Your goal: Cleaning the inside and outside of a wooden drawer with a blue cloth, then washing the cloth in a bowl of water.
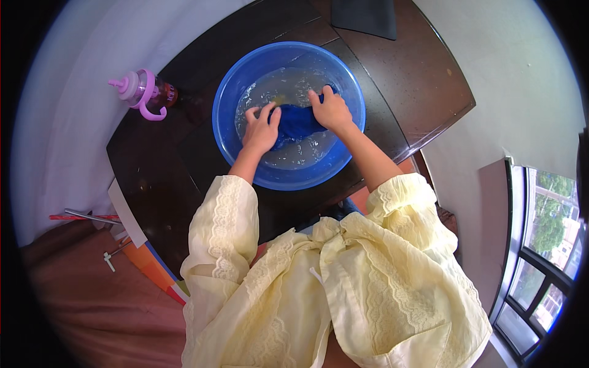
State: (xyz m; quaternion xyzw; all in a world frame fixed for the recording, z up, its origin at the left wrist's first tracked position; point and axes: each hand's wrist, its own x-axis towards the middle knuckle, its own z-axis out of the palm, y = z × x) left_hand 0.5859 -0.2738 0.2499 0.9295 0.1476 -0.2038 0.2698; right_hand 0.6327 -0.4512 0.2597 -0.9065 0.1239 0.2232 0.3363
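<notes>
A round blue plastic basin [289, 185] holds cloudy, bubbly water [294, 82]. A wet dark-blue cloth [299, 122] stretches between my hands, partly in the water. My right hand [333, 110] grips its right end, and a fold of cloth sticks out past the fingers. At the cloth's left end, my left hand [261, 131] reaches down with its fingers bent and spread. The thumb touches the cloth, but the underside of this hand is hidden. A small blurred yellow patch [279, 99] shows in the water near the left fingertips.
The basin stands on a dark wooden table [156, 184]. A clear bottle with a pink lid and handle [147, 94] is at the left. A black flat object [363, 17] lies at the far edge. Metal and red rods [89, 216] are at lower left, a window [536, 257] at right.
</notes>
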